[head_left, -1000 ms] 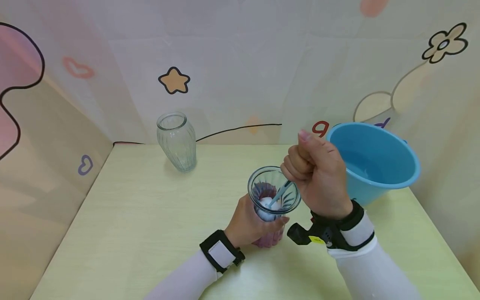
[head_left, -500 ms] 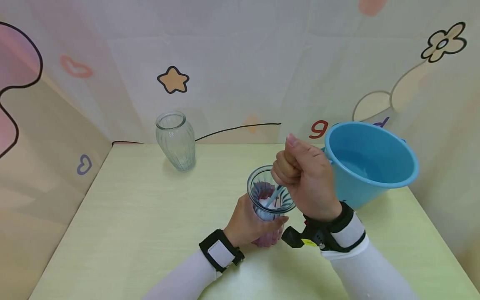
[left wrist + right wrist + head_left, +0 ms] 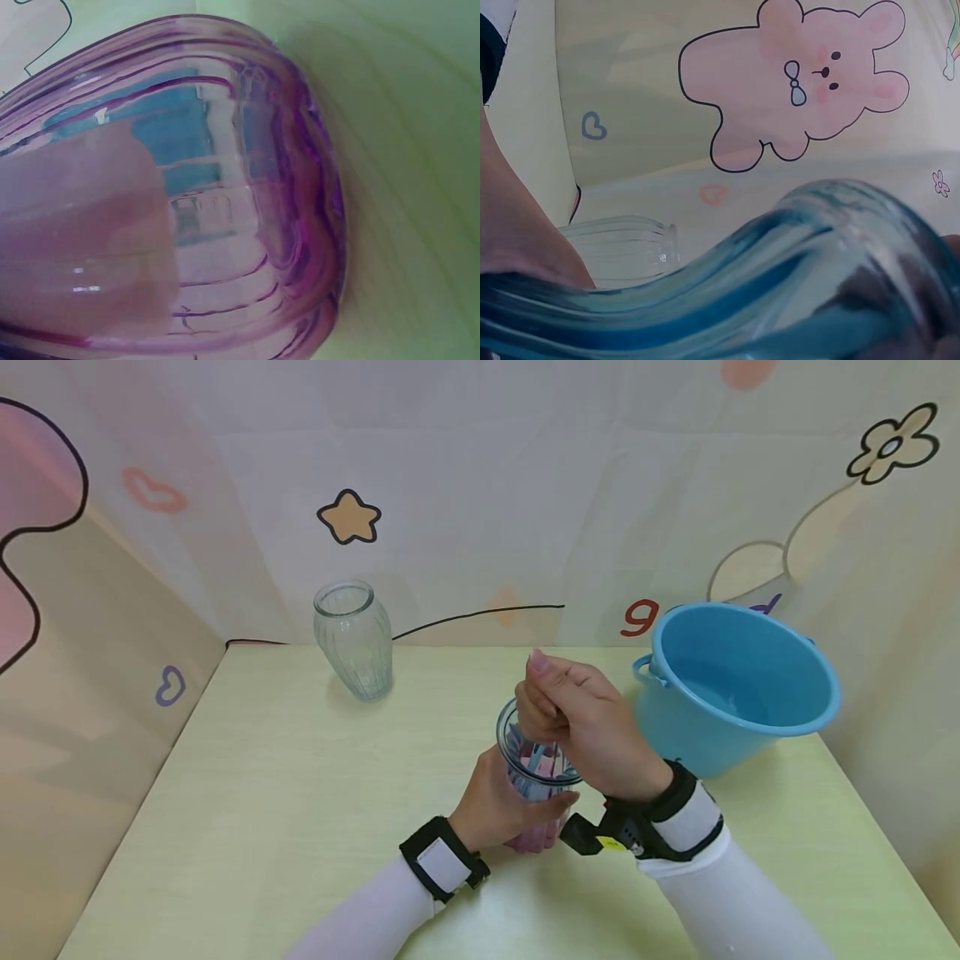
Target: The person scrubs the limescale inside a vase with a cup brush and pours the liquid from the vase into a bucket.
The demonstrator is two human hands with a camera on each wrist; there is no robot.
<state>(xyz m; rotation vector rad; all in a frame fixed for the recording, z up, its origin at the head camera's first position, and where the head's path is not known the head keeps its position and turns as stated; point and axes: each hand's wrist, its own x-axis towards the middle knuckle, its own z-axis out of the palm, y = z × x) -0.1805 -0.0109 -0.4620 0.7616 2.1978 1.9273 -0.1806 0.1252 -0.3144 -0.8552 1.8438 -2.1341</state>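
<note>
My left hand [image 3: 498, 810] grips the side of a ribbed glass vase [image 3: 536, 838], bluish at the rim and pink-purple toward its base. In the left wrist view the purple lower part of the vase [image 3: 225, 150] fills much of the frame, near the tabletop. A cleaning brush [image 3: 536, 759] with a light blue handle goes down into the vase's mouth. My right hand [image 3: 588, 724] holds that handle in curled fingers, just over the rim. The brush head is hard to make out through the glass. In the right wrist view the vase's bluish neck [image 3: 727, 300] crosses close to the camera.
A second, clear glass vase [image 3: 356, 643] stands toward the back left of the pale wooden table [image 3: 247, 810]. On the right, beside my right forearm, is a light blue bucket [image 3: 705, 743]. A patterned curtain [image 3: 480, 502] hangs along the back.
My right hand has moved left and slightly down with the brush, now covering more of the vase's mouth. The white brush head, visible earlier, is harder to see. My left hand has stayed put.
</note>
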